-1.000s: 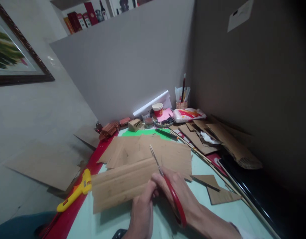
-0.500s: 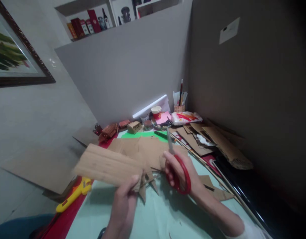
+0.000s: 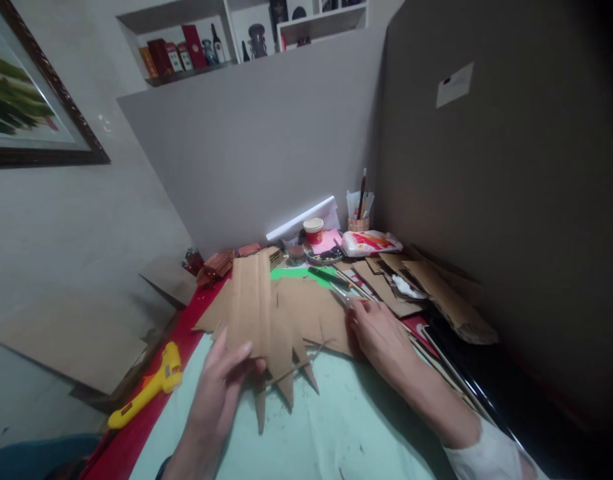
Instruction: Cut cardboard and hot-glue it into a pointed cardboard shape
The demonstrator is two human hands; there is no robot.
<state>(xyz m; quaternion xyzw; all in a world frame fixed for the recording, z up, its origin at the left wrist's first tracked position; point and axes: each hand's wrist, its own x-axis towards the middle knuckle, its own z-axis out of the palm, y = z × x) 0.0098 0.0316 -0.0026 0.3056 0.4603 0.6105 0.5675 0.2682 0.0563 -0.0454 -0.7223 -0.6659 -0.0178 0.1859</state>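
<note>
My left hand holds a creased rectangular piece of cardboard by its lower end, thumb on the front face, the piece standing nearly upright above the table. On the right, my right hand is low over the table with its fingers closed around the scissors; only the metal blades show, pointing away and to the left, and the handles are hidden. Beneath both lies a large flat cardboard sheet. Pointed cardboard strips stick out towards me below the held piece.
A yellow glue gun lies at the left on the red table edge. Stacked cardboard scraps and a glossy black panel line the right side. At the back stand a paper cup, a tissue pack and a pen holder.
The cardboard in my left hand has swung from lying leftward to nearly upright. My right hand has lowered the scissors from a raised, upright position to the table, and turned palm down.
</note>
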